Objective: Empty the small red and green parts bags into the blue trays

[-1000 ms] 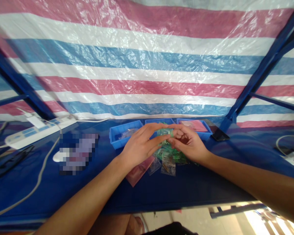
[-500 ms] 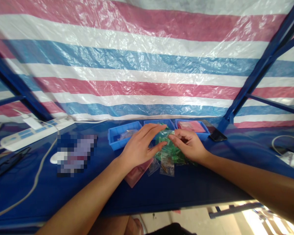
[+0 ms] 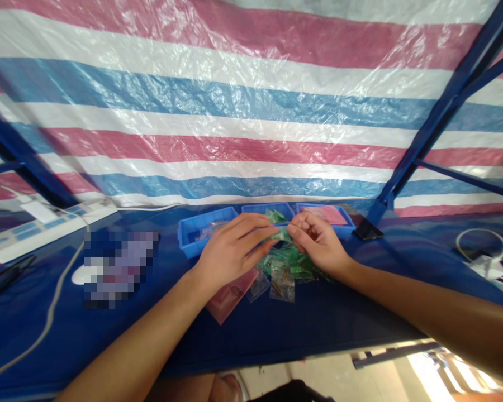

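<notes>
Between my hands is a small clear plastic bag (image 3: 282, 234) with a greenish look. My left hand (image 3: 233, 245) pinches its left side between thumb and fingers. On the other side, the thumb and curled fingers of my right hand (image 3: 316, 237) grip its edge. Below them lies a pile of green and clear bags (image 3: 299, 267). A clear bag with thin brass-coloured pieces (image 3: 282, 285) lies in front, beside another clear bag (image 3: 258, 285). A pink bag (image 3: 232, 297) is partly under my left hand.
Blue bins stand behind my hands: left (image 3: 187, 234), middle (image 3: 251, 209) and right (image 3: 347, 230). A dark phone (image 3: 368, 230) lies right. A power strip (image 3: 17, 237), cable (image 3: 55, 304) and blurred-out item (image 3: 123, 268) are left.
My left hand's fingers have closed in on the small bag, which is now lower and more hidden. The view has shifted slightly, and more of the pile and middle bin shows.
</notes>
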Action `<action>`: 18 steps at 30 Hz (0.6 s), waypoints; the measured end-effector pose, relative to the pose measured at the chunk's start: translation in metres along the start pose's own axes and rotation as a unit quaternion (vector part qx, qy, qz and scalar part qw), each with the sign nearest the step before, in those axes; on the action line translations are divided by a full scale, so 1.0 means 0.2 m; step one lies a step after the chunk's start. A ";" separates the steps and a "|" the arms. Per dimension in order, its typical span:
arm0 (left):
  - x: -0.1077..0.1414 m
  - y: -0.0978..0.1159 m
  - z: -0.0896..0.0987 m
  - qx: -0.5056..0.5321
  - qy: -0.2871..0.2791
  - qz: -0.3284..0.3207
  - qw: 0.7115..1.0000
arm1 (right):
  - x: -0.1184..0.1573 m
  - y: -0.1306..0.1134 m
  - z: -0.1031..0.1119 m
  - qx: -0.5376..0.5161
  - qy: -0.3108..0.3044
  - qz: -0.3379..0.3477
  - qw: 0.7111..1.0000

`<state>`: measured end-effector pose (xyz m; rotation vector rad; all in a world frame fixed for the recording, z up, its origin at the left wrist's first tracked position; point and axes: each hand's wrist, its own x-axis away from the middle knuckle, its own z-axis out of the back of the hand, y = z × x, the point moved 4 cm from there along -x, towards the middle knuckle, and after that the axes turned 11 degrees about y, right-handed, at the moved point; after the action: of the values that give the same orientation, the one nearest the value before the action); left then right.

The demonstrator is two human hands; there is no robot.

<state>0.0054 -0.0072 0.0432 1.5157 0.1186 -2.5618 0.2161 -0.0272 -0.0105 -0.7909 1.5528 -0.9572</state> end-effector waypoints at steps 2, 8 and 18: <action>-0.01 -0.02 0.02 -0.002 0.029 0.048 0.998 | 0.00 -0.02 0.00 0.020 -0.003 0.052 0.998; 0.01 -0.07 -0.01 0.073 -0.006 0.271 0.960 | 0.04 -0.02 0.00 0.083 -0.032 0.131 0.987; 0.01 -0.04 -0.04 0.017 -0.055 0.141 0.988 | -0.01 -0.01 -0.01 -0.033 -0.001 0.027 0.999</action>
<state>0.0094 0.0009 0.0378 1.2934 -0.1436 -2.4219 0.2145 -0.0262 -0.0076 -0.7927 1.6021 -0.8696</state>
